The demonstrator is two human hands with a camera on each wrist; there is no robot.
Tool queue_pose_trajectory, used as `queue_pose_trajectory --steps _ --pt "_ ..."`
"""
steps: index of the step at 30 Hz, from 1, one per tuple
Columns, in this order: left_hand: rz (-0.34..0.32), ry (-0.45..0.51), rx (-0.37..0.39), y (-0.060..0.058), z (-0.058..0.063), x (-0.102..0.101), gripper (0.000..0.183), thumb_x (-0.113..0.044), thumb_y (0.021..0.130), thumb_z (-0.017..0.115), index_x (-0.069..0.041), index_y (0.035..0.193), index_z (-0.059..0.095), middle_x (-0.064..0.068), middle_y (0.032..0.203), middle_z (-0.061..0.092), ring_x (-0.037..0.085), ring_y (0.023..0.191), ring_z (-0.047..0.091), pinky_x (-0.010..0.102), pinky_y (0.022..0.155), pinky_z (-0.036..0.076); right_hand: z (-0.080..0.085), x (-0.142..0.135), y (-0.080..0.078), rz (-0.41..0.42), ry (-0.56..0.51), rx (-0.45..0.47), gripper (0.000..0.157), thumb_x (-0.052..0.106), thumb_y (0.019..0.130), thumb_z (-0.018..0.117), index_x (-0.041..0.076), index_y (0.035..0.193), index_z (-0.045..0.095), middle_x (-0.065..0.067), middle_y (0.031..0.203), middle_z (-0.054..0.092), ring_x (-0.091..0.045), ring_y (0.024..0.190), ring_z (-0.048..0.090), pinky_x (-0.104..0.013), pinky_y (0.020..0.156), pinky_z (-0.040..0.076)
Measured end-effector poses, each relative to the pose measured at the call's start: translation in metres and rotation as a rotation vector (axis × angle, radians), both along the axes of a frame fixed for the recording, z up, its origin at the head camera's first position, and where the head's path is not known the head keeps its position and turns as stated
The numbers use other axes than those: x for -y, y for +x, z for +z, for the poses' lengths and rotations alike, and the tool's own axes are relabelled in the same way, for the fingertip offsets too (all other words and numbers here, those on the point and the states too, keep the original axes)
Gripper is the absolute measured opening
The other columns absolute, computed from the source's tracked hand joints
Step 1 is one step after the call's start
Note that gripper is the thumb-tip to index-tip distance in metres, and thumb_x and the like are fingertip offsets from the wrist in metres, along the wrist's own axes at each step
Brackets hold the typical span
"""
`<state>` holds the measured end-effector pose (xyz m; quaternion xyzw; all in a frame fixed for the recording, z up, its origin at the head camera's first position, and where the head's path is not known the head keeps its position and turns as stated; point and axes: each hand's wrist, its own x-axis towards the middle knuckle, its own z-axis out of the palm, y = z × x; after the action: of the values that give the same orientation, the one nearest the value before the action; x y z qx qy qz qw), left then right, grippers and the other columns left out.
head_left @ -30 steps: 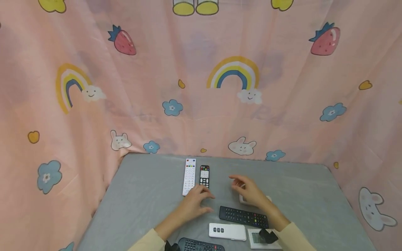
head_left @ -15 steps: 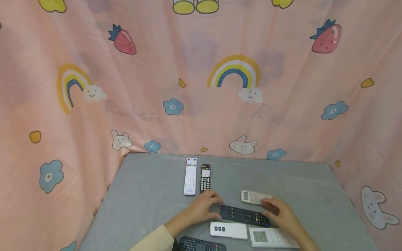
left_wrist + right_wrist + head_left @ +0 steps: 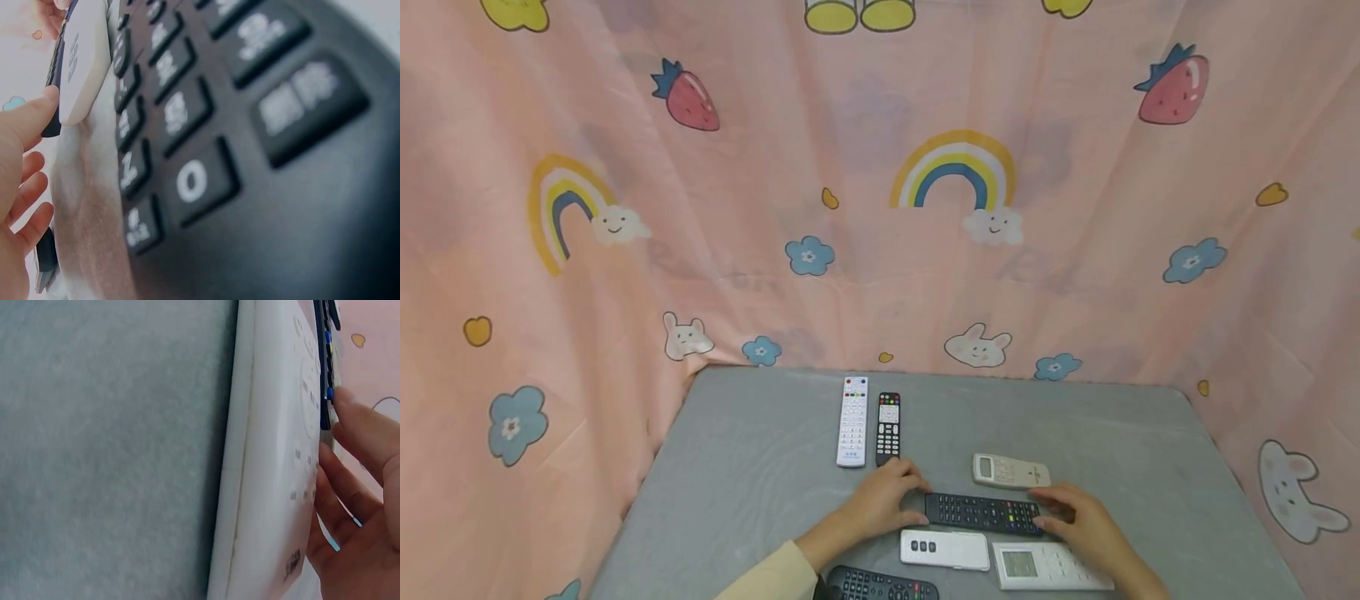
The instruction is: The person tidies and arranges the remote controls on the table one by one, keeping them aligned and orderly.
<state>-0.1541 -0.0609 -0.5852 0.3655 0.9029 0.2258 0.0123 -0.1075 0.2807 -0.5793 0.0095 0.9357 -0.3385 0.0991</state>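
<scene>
A long black remote control (image 3: pixel 981 512) lies crosswise on the grey table, between my two hands. My left hand (image 3: pixel 880 500) holds its left end between thumb and fingers. In the left wrist view the left thumb presses that end, while the other fingers hang loosely curled. At the opposite end, my right hand (image 3: pixel 1082 521) grips the remote, its thumb on the edge by the coloured buttons. Just in front lie a white remote with three dark buttons (image 3: pixel 945 550) and a wide white remote with a screen (image 3: pixel 1048 567), which fills much of the right wrist view.
Behind the black remote lies a beige remote with a small screen (image 3: pixel 1011 471). A tall white remote (image 3: pixel 852 425) and a small black-and-white remote (image 3: pixel 888 425) stand side by side further back. Another black remote (image 3: pixel 880 583) sits at the near edge. A pink patterned curtain (image 3: pixel 865 308) borders the grey table (image 3: pixel 737 467).
My right hand has come back from beyond the beige remote to the black remote's right end. That end has swung slightly away from me. My left hand has moved right to its left end.
</scene>
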Motion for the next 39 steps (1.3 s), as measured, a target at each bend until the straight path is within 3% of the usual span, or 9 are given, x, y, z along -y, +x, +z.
queue_pose_trajectory --steps 4,14,26,39 --pt "0.005 0.002 0.009 0.001 -0.002 0.001 0.045 -0.05 0.078 0.078 -0.026 0.115 0.07 -0.012 0.111 0.062 0.001 0.096 0.051 0.016 0.082 0.047 0.001 -0.002 -0.001 0.018 0.013 0.011 0.045 0.028 0.071 0.085 0.022 0.114 0.072 0.001 0.112 0.07 -0.011 0.096 0.061 -0.029 0.079 0.055" --pt "0.012 0.007 0.039 -0.001 -0.008 0.001 0.047 -0.052 0.078 0.077 -0.028 0.117 0.069 -0.012 0.112 0.062 0.001 0.095 0.05 0.015 0.08 0.046 0.001 -0.008 -0.001 0.069 0.002 0.025 0.053 0.032 0.069 0.087 0.022 0.118 0.072 0.002 0.114 0.067 -0.009 0.095 0.058 -0.018 0.076 0.049" --pt "0.012 0.006 0.037 -0.002 -0.012 0.001 0.047 -0.053 0.078 0.076 -0.028 0.117 0.07 -0.012 0.11 0.062 0.0 0.091 0.047 0.014 0.077 0.044 0.002 -0.012 -0.001 0.105 -0.028 0.038 0.052 0.027 0.067 0.087 0.02 0.117 0.072 0.002 0.113 0.065 -0.007 0.093 0.054 -0.017 0.075 0.047" --pt "0.002 0.028 -0.103 -0.002 -0.018 0.002 0.047 -0.057 0.076 0.075 -0.025 0.111 0.073 -0.012 0.103 0.062 0.001 0.088 0.05 0.014 0.075 0.044 0.001 -0.009 0.0 0.1 0.012 0.03 0.049 0.028 0.071 0.084 0.018 0.117 0.072 0.003 0.105 0.062 -0.006 0.088 0.05 -0.018 0.073 0.046"
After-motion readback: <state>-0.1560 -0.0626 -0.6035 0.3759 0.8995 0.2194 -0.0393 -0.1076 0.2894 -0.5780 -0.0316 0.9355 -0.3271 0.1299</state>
